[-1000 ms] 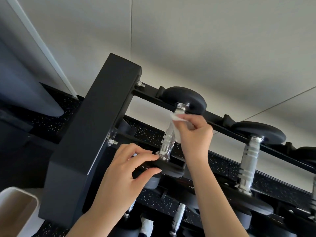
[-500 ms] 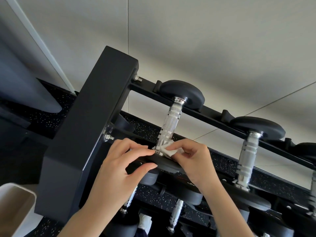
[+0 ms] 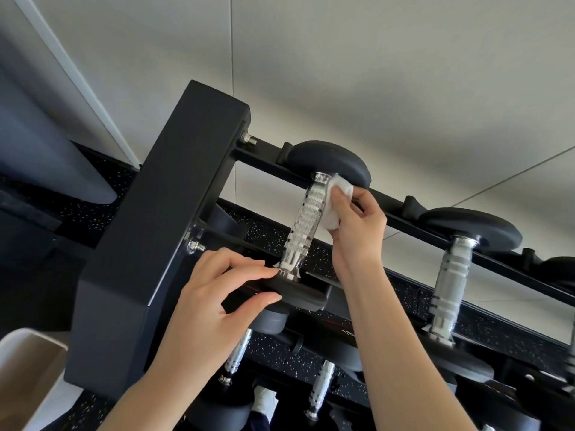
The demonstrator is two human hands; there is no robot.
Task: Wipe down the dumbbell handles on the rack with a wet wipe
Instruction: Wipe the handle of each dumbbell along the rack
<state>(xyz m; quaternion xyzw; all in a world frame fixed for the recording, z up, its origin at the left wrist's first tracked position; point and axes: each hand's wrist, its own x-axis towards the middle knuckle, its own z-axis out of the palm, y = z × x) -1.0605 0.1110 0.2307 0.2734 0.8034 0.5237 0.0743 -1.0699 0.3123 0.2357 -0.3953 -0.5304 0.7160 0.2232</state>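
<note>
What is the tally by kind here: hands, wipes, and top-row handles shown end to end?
Hands: 2, the left hand and the right hand
Wipes: 1, the wipe in the right hand
Top-row handles shown in full: 2, the wiped handle and the next handle
Total: 5

Black rack [image 3: 149, 231] carries chrome-handled dumbbells [image 3: 303, 225].
</note>
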